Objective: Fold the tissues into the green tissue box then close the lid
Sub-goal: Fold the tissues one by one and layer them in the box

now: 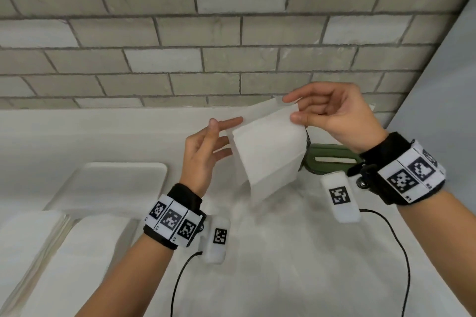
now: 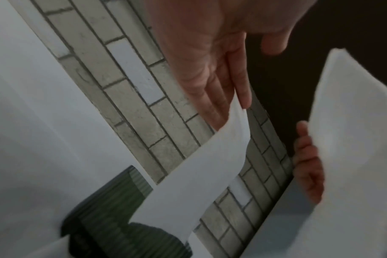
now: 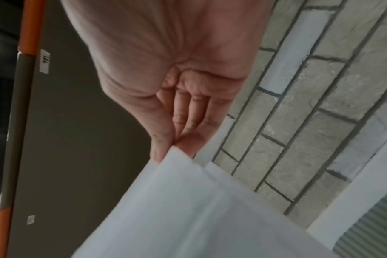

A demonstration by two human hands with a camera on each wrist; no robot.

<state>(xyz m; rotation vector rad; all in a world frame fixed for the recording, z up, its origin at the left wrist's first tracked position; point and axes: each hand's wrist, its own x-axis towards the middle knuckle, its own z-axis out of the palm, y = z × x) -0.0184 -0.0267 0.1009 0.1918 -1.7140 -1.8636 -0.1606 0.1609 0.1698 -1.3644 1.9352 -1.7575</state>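
Above the green tissue box (image 1: 332, 159) on the desk (image 1: 283, 265), my right grip (image 1: 334, 113) pinched the top corner of a hanging white tissue (image 1: 268, 152); my left grip (image 1: 206, 152), fingers spread, touched its near edge.

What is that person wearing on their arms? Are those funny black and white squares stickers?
Both forearms are bare, with no sleeves. Each wrist has a black band carrying white blocks printed with black square code patterns. A small white box with the same kind of pattern hangs under each wrist, and a thin black cable trails from each one. The hands wear no gloves.
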